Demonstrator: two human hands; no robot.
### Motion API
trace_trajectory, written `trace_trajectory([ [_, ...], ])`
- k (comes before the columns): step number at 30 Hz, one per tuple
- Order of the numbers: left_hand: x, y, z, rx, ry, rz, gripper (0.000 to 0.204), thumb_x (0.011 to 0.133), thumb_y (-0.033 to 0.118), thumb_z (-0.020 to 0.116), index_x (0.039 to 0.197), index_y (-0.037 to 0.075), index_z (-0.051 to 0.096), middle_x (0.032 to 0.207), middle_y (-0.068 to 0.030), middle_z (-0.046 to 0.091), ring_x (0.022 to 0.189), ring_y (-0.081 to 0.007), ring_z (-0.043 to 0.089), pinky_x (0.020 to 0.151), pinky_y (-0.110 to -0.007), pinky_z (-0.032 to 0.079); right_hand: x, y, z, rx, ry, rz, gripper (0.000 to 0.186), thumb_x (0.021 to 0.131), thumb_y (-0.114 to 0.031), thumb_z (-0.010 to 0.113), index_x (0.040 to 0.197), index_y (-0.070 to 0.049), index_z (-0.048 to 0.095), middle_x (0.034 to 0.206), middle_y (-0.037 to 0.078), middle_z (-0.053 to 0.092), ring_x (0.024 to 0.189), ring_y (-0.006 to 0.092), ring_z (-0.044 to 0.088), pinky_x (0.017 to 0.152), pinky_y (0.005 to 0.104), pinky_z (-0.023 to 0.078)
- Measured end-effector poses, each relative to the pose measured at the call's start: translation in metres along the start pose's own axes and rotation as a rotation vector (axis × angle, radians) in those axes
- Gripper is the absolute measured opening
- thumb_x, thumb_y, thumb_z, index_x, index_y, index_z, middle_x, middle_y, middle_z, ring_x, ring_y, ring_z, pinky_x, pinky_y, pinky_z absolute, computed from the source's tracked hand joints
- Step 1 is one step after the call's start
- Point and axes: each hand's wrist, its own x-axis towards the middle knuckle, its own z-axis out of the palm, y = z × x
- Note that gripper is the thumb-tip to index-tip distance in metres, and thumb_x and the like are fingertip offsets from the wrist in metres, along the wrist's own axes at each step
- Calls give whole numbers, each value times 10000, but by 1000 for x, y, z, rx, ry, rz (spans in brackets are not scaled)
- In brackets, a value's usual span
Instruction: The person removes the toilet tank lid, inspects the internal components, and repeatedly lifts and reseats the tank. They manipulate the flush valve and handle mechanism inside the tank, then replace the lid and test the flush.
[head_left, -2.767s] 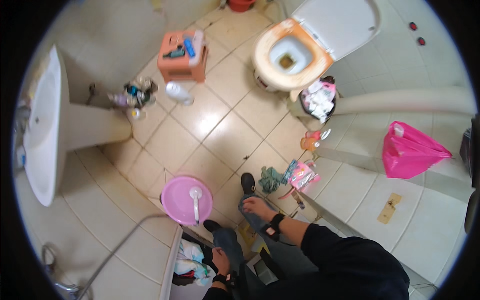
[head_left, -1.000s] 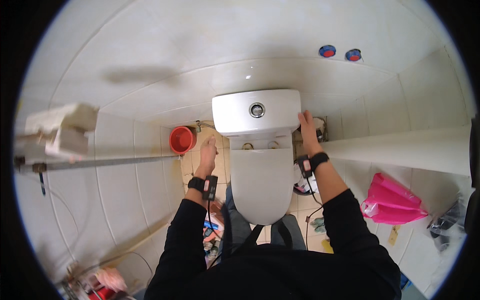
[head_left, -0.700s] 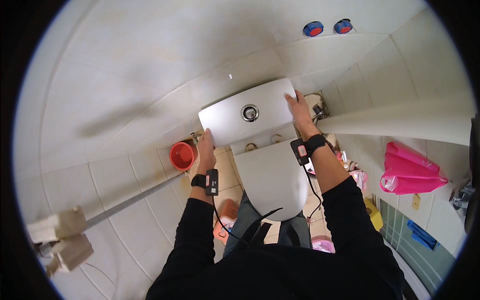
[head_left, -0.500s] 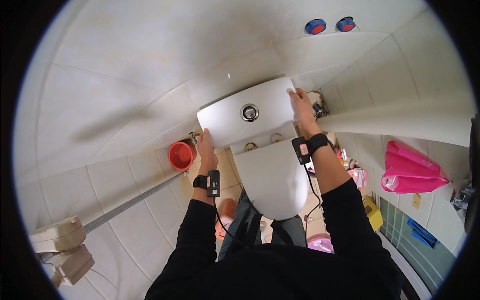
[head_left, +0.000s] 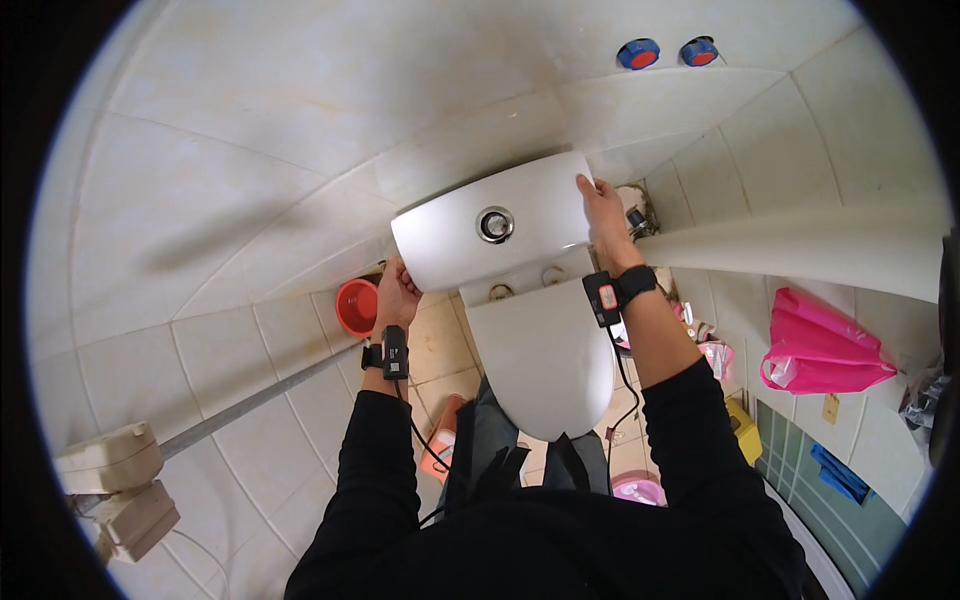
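Note:
Before me stands a white toilet, its seat cover (head_left: 545, 355) down. The white tank lid (head_left: 540, 215) lies on top at a slant, with a round chrome flush button (head_left: 495, 225) in the middle. At the lid's right end, my right hand (head_left: 607, 222) grips the edge with the thumb on top and the other fingers partly hidden. My left hand (head_left: 399, 292) has its fingers curled against the left end of the lid. What its fingertips do under the edge is hidden. Each wrist wears a black strapped device with a cable.
A red bucket (head_left: 357, 307) sits left of the tank, beside the tiled wall. Two blue-and-red knobs (head_left: 638, 54) are on the back wall. To the right are a valve (head_left: 637, 220), a pink bag (head_left: 825, 345) and a yellow bin (head_left: 743, 430). A pink basin (head_left: 638, 488) stands near my legs.
My left hand has turned and curled its fingers at the lid's left end, its forearm swinging left. The lid's left end has shifted slightly. My right hand keeps its grip.

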Motion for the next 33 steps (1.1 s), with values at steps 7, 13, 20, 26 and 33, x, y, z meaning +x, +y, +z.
trace_trajectory([
  [7, -2, 19, -8, 115, -26, -145, 397, 1061, 512, 473, 860, 197, 604, 674, 94, 473, 616, -74, 462, 608, -240, 415, -35, -8, -13, 146, -63, -57, 498, 951, -310, 742, 1273, 32, 574, 1054, 45, 627, 925, 126, 559, 810, 278, 460],
  [13, -45, 5, -16, 233, 89, -119, 392, 1051, 519, 486, 1026, 178, 676, 811, 83, 653, 732, -96, 604, 700, -252, 493, -110, -5, -44, 250, -105, -210, 401, 1007, -232, 655, 1335, -25, 557, 1147, 22, 627, 1043, 107, 553, 940, 265, 431],
  [20, -143, -56, -43, 218, 7, -163, 376, 1060, 493, 471, 990, 174, 657, 783, 76, 633, 655, -81, 541, 607, -253, 404, -187, 46, -103, 241, -28, -140, 368, 1069, -310, 533, 1315, -37, 557, 1193, 26, 610, 1100, 108, 542, 970, 264, 426],
  [26, -148, -139, -71, 271, 184, -321, 396, 1088, 456, 428, 883, 160, 595, 634, 71, 394, 559, -75, 380, 524, -247, 334, -183, 160, -143, 84, 69, 184, 369, 1070, -347, 539, 1257, -30, 579, 1129, 15, 615, 1025, 101, 547, 922, 259, 450],
  [33, -91, -215, -130, 407, 218, -361, 435, 1100, 425, 399, 878, 116, 609, 627, 38, 445, 509, -105, 398, 485, -284, 340, -154, 278, -157, 30, 83, 288, 449, 1039, -368, 596, 1278, 12, 607, 1165, 47, 636, 1053, 136, 560, 939, 289, 457],
])
